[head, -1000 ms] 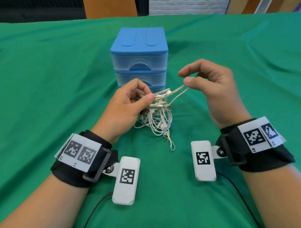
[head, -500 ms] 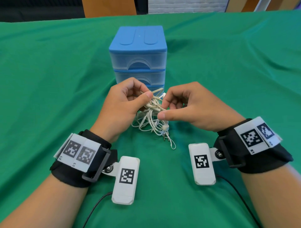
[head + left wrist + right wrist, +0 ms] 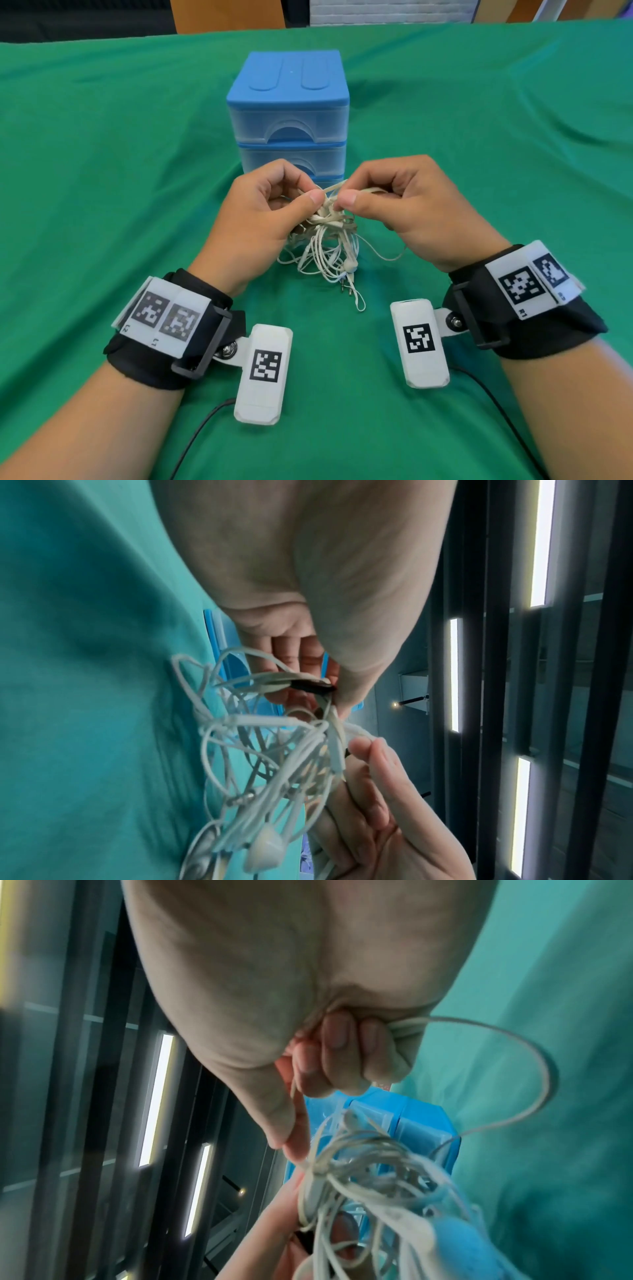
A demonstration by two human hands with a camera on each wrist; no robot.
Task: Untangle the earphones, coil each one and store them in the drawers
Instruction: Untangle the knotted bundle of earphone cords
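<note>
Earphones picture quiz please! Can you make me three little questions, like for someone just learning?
1. True or false: the blue drawers are all closed.
2. What do the left hand and the right hand hold between them?
3. Where do the plugs lie? A) on the green cloth B) in a drawer C) on top of the drawers

Key: 1 true. 2 the tangled white earphones. 3 A.

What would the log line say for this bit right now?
left hand: grips earphone tangle | right hand: pinches a cord | drawers: closed
</note>
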